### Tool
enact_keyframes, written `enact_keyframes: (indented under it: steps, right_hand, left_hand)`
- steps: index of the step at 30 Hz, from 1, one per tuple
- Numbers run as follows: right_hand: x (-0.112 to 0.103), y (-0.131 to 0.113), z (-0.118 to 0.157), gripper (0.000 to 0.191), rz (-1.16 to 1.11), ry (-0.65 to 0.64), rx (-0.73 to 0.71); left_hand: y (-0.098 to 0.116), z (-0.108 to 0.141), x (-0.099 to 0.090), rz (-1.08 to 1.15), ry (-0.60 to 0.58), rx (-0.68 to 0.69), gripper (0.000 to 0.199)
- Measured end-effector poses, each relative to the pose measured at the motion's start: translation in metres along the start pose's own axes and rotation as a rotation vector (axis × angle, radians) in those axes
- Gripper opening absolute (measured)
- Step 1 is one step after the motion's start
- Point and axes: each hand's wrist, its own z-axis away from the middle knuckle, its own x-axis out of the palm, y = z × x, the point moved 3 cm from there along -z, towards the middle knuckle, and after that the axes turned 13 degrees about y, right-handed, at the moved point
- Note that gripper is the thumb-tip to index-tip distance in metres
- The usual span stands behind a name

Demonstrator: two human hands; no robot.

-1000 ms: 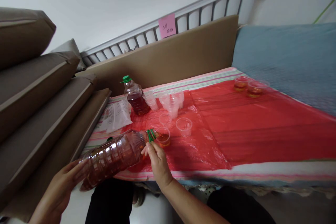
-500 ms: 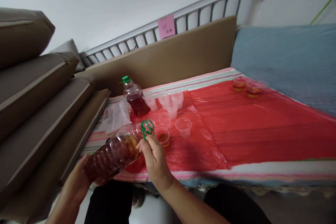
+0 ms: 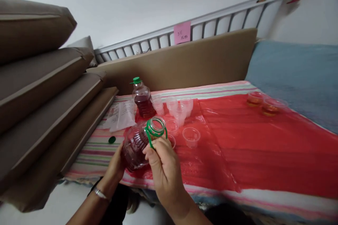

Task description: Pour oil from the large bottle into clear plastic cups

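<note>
"Two holds on one bottle (image 3: 134, 152): which is which?"

"Your right hand (image 3: 166, 172) is closed on the green handle (image 3: 149, 137) near its top; your left hand (image 3: 116, 166) grips the lower body, its fingers mostly hidden."

"And where is it?"

"Tilted at the left end of the red sheet (image 3: 264, 147), its bare mouth (image 3: 157, 124) pointing up, just beside a cup (image 3: 172, 142) your right hand partly covers. Whether the base touches the sheet, I cannot tell."

"How do you do this well?"

"Probably by bearing the weight with your left hand and only steering with your right. Keep the mouth raised, since a quick swing could cause a spill, and mind your knuckles near that cup."

"Farther out?"

"One clear cup (image 3: 191, 137), then stacks (image 3: 181, 114) and a second bottle (image 3: 144, 105); give them room."
</note>
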Motion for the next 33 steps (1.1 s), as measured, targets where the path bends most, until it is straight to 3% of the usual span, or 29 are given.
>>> enact_keyframes:
  steps: [7, 10, 13, 17, 20, 22, 26, 29, 33]
  right_hand:
    - [0.008, 0.003, 0.005, 0.023, 0.016, -0.084, -0.023]
    - [0.015, 0.002, 0.007, 0.024, 0.011, -0.121, -0.030]
    - [0.020, 0.001, 0.010, 0.024, 0.034, -0.154, -0.053]
    - [0.028, -0.003, 0.015, 0.017, 0.044, -0.255, -0.112]
    - [0.033, -0.008, 0.021, 0.008, 0.009, -0.306, -0.155]
    - [0.033, -0.010, 0.023, 0.010, -0.017, -0.298, -0.165]
    - [0.019, 0.001, 0.017, 0.017, 0.051, -0.183, -0.158]
    - [-0.003, 0.034, 0.010, 0.019, 0.291, -0.081, -0.105]
    - [-0.029, 0.089, 0.011, 0.022, 0.724, -0.195, 0.010]
  left_hand:
    - [-0.005, -0.008, -0.002, -0.076, 0.008, 0.154, 0.028]
    - [0.013, -0.002, -0.013, -0.146, 0.045, 0.269, 0.033]
    - [0.047, 0.023, -0.023, -0.187, 0.063, 0.516, 0.048]
    - [0.082, 0.075, -0.014, -0.494, -0.353, 0.909, 0.064]
    - [0.086, 0.091, -0.005, -0.603, -0.445, 1.066, 0.085]
    - [0.082, 0.088, 0.001, -0.598, -0.407, 1.093, 0.092]
    - [0.080, 0.073, 0.005, -0.570, -0.185, 1.102, 0.089]
    - [0.087, 0.068, 0.005, -0.561, -0.075, 1.118, 0.078]
    - [0.094, 0.063, 0.006, -0.507, -0.039, 1.067, 0.068]
